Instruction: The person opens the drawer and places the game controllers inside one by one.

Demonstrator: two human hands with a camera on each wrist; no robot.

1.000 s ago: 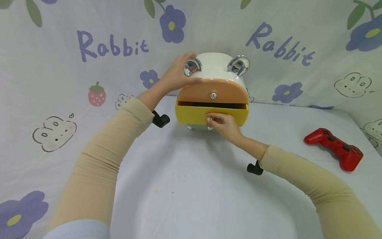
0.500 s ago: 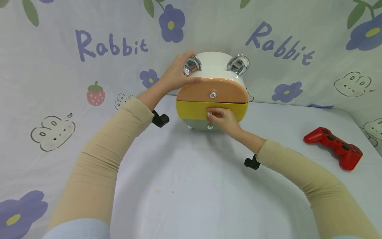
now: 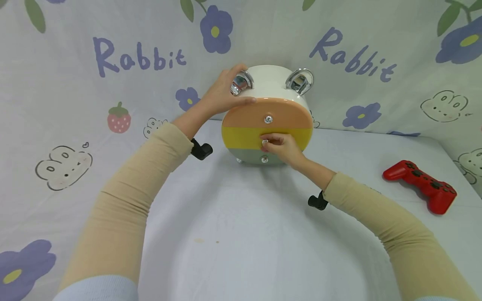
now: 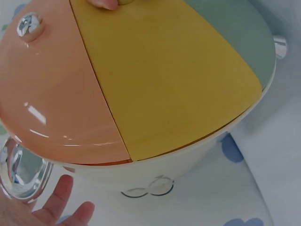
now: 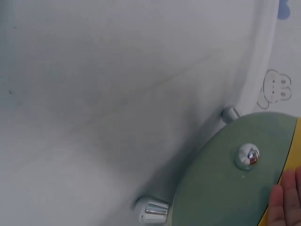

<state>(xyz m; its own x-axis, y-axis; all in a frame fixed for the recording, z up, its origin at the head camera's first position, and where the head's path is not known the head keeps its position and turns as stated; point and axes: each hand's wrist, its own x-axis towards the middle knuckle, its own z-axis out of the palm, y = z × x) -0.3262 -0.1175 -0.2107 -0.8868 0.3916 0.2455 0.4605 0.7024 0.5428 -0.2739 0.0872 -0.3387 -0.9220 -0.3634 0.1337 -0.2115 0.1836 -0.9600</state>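
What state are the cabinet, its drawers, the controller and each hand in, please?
White cabinet: upright
Orange drawer: closed
Yellow drawer: closed
Green drawer: closed
Red controller: lying buttons up on the table
Left hand: gripping around one silver ear
Right hand: pinching the yellow drawer's knob

On the patterned cloth (image 3: 260,35) at the back I read one word, twice over: a purple "Rabbit" (image 3: 139,57) on the left, running fairly level, and a second purple "Rabbit" (image 3: 352,57) on the right, its letters sloping downward.
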